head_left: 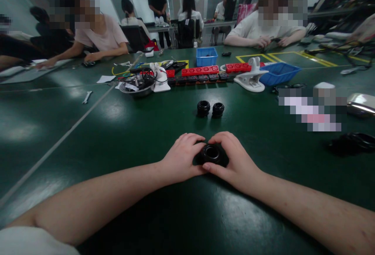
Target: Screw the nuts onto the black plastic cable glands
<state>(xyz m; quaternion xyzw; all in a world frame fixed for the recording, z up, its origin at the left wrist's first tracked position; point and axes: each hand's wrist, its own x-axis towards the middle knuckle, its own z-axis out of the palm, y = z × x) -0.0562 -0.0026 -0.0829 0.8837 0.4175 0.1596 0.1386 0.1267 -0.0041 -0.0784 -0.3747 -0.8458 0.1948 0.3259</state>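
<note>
A black ring-shaped part with a round hole through its middle sits low over the table in front of me. My left hand curves around its left side, thumb and fingers against it. From the right, my right hand wraps it, thumb along the near edge and fingers over the far edge. The hands hide much of its sides. Just beyond stand two similar hollow black parts, a left one and a slightly smaller right one, side by side with a narrow gap.
Across the green table lie red power strips, a metal bowl of small parts, a white clip base and blue bins. A wrench lies left; a black item lies right. People sit opposite.
</note>
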